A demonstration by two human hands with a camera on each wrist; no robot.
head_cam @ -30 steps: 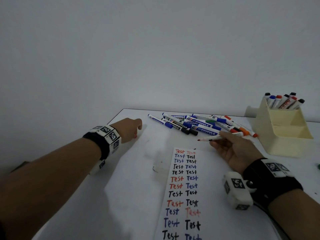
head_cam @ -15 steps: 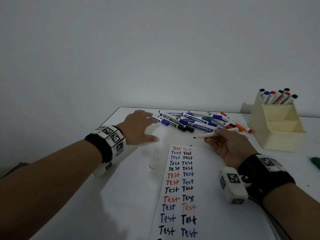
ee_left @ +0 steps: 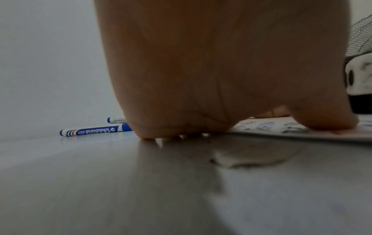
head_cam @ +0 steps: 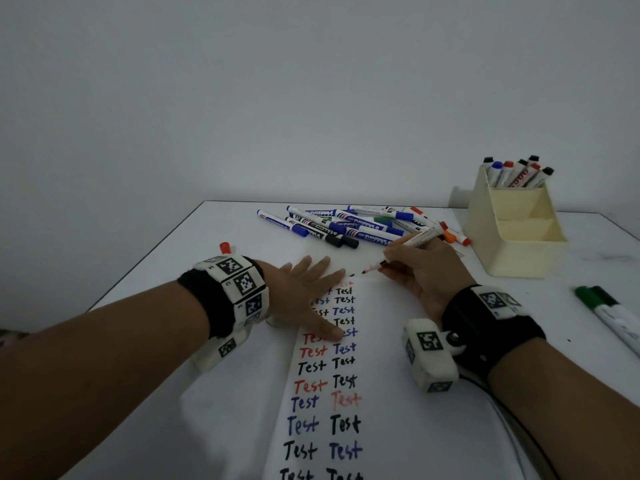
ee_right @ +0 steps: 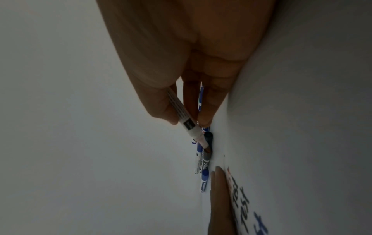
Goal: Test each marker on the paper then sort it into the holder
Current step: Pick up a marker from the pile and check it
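Note:
A strip of paper (head_cam: pixel 322 407) covered with "Test" words in red, blue and black lies down the middle of the table. My left hand (head_cam: pixel 304 292) lies flat on its top left part, fingers spread and straight. My right hand (head_cam: pixel 420 271) pinches an uncapped red marker (head_cam: pixel 405 249) in a writing grip, its tip just above the paper's top edge. In the right wrist view the thumb and fingers pinch that marker (ee_right: pixel 181 109). A red cap (head_cam: pixel 225 247) stands on the table behind my left wrist. A cream holder (head_cam: pixel 516 230) at the right has several markers in its back compartment.
A pile of several loose markers (head_cam: pixel 349 225) lies beyond the paper, two of its blue markers (ee_left: pixel 94 131) showing in the left wrist view. Green markers (head_cam: pixel 609 313) lie at the far right edge. A wall stands right behind the table.
My left hand came back from the far left and settled flat on the paper's top. The red cap now stands behind it. My right hand turned the marker tip down toward the paper.

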